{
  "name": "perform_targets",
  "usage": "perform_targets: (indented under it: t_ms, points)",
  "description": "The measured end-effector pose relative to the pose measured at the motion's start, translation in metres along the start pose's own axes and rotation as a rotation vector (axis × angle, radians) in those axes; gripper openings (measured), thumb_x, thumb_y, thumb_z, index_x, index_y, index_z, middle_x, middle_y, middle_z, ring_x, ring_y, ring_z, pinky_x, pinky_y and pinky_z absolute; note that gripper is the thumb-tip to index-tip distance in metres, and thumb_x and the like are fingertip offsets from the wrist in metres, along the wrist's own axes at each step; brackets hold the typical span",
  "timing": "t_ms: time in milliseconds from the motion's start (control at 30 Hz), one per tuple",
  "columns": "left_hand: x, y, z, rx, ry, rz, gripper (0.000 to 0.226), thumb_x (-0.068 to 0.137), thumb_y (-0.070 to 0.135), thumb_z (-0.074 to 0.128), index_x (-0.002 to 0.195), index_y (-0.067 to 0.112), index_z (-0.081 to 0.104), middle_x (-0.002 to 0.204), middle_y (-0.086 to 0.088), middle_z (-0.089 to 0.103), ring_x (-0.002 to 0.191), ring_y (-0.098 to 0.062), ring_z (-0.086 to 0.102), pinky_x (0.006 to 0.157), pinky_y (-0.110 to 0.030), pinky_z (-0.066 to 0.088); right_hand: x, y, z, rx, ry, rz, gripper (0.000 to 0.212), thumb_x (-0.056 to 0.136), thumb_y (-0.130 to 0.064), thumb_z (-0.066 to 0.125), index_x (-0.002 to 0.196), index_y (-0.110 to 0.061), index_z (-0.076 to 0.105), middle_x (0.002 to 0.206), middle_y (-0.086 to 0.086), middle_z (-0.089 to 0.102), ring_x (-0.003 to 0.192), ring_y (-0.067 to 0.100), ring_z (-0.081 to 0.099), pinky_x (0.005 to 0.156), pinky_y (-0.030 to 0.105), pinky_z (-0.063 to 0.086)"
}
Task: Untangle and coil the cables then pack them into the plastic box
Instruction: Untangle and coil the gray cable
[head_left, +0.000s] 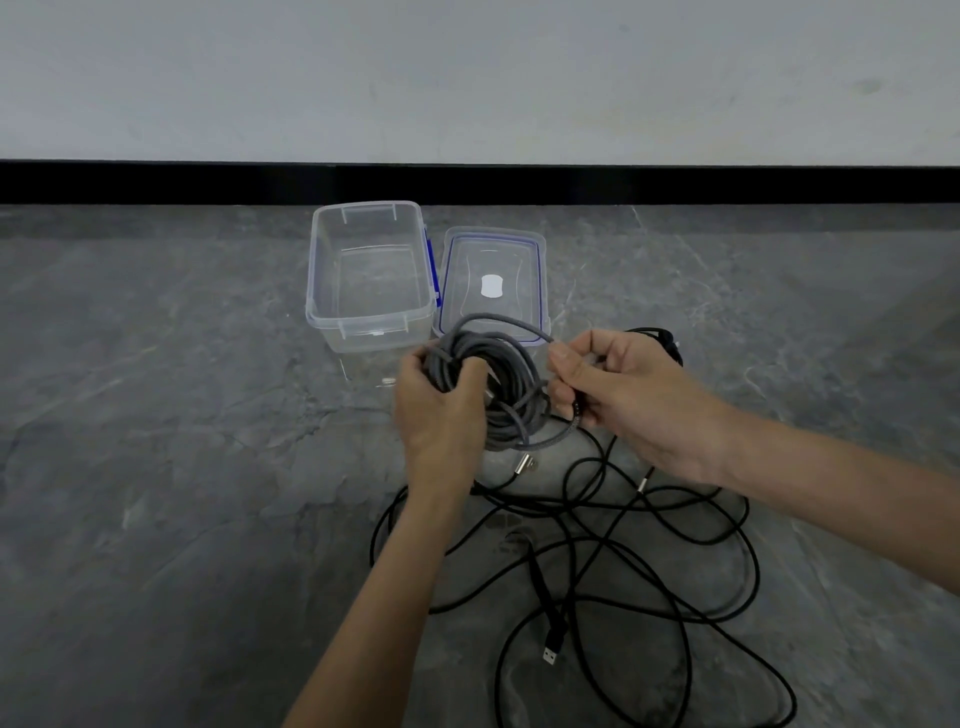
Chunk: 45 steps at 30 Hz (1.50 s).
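Head view, left hand (441, 410) gripping grey coil (511, 384), open box (363, 321) behind

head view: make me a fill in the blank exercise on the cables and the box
1. The coiled cable gripped by the left hand is ____ in colour.
2. The tangled cables on the floor are ____.
3. The lid lies to the ____ of the plastic box.
4. Inside, the plastic box is ____.
Missing words: grey, black, right, empty.

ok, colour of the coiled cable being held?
Grey. The coiled cable shows best in the head view, gripped by the left hand.
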<state>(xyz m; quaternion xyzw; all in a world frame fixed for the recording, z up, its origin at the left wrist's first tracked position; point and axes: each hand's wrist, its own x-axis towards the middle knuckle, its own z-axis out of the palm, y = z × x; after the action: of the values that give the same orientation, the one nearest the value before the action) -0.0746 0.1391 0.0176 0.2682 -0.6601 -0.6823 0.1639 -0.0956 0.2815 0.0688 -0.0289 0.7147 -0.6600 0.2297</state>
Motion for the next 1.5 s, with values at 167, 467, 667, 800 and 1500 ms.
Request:
perform_targets:
  t_ms: [167, 467, 667, 800, 1500]
  points:
    - [-0.012, 0.011, 0.009, -0.027, -0.097, 0.071, 0.032, 0.079, 0.015, 0.065, 0.111, 0.013, 0.059, 0.091, -0.001, 0.068, 0.074, -0.008, 0.063, 0.066, -0.021, 0.052, 0.002, -0.008, 0.009, 0.013, 0.123, -0.023, 0.012, 0.088, -0.017, 0.066, 0.09, -0.006, 0.07, 0.061, 0.0, 0.065, 0.049, 0.006, 0.052, 0.046, 0.013, 0.041]
    - [-0.015, 0.011, 0.005, -0.176, 0.037, -0.006, 0.034, 0.083, 0.008, 0.063, 0.116, 0.013, 0.055, 0.087, 0.006, 0.066, 0.065, 0.005, 0.06, 0.061, -0.012, 0.048, 0.001, -0.008, 0.014, -0.059, 0.102, 0.028, 0.032, 0.09, 0.011, 0.054, 0.112, -0.007, 0.068, 0.087, 0.004, 0.071, 0.072, 0.007, 0.06, 0.064, 0.009, 0.05]
    - [-0.019, 0.007, 0.006, -0.116, -0.081, -0.028, 0.038, 0.079, 0.02, 0.066, 0.116, 0.017, 0.056, 0.099, -0.003, 0.069, 0.082, -0.012, 0.067, 0.073, -0.029, 0.056, 0.006, -0.009, 0.011, -0.267, 0.182, 0.01, 0.039, 0.072, 0.007, 0.077, 0.095, -0.011, 0.052, 0.079, 0.009, 0.074, 0.071, 0.015, 0.07, 0.07, 0.022, 0.057]
    - [-0.024, 0.006, 0.009, -0.074, -0.138, -0.01, 0.036, 0.083, 0.015, 0.065, 0.116, 0.018, 0.053, 0.097, 0.002, 0.068, 0.076, -0.002, 0.064, 0.067, -0.02, 0.053, 0.011, -0.005, 0.01, -0.424, 0.245, -0.028, 0.038, 0.062, 0.002, 0.084, 0.081, -0.015, 0.056, 0.076, 0.011, 0.074, 0.074, 0.022, 0.07, 0.074, 0.039, 0.059]
    - [-0.018, -0.003, 0.005, -0.215, -0.323, -0.181, 0.035, 0.079, 0.011, 0.061, 0.112, -0.001, 0.061, 0.091, -0.013, 0.07, 0.08, -0.019, 0.065, 0.072, -0.031, 0.057, 0.027, 0.017, -0.011, -0.361, -0.15, 0.082, 0.067, 0.083, -0.012, 0.073, 0.14, -0.023, 0.04, 0.128, 0.003, 0.056, 0.109, 0.01, 0.059, 0.093, 0.026, 0.051]
